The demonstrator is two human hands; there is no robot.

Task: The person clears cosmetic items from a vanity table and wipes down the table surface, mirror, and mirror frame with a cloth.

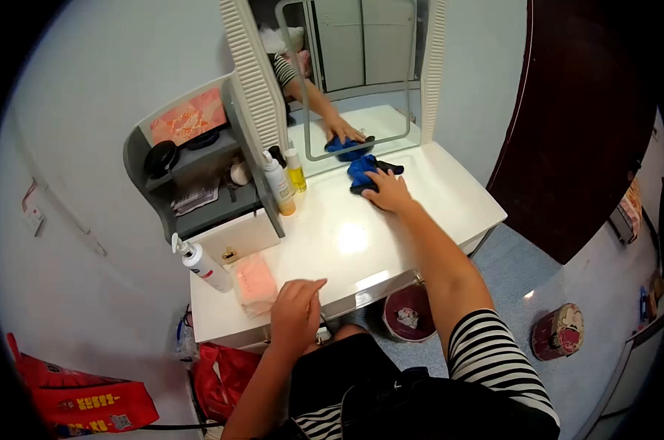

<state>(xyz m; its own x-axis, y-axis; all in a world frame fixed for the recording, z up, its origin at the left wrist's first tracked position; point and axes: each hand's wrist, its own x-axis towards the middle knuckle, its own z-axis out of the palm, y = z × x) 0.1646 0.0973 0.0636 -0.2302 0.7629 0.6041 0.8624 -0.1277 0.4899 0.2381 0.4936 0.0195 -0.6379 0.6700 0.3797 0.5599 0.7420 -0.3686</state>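
My right hand (387, 191) presses a blue-and-black cloth (362, 173) onto the white dressing table (324, 242), close to the foot of the mirror (361, 73). The fingers lie over the cloth and hide part of it. Over the table's front edge is my left hand (296, 312), with loosely bent fingers, one digit stretched to the right, and nothing held. Just left of it sits a pink-and-white soft pack (255, 282), beside a white pump bottle (203, 265). The mirror reflects the right hand and cloth.
A grey shelf unit (240, 209) with cosmetics stands at the table's left. Next to it are a spray bottle (279, 183) and a yellow bottle (296, 172). Below are a dark red bin (401, 334), a patterned round container (555, 334) and a red bag (225, 378).
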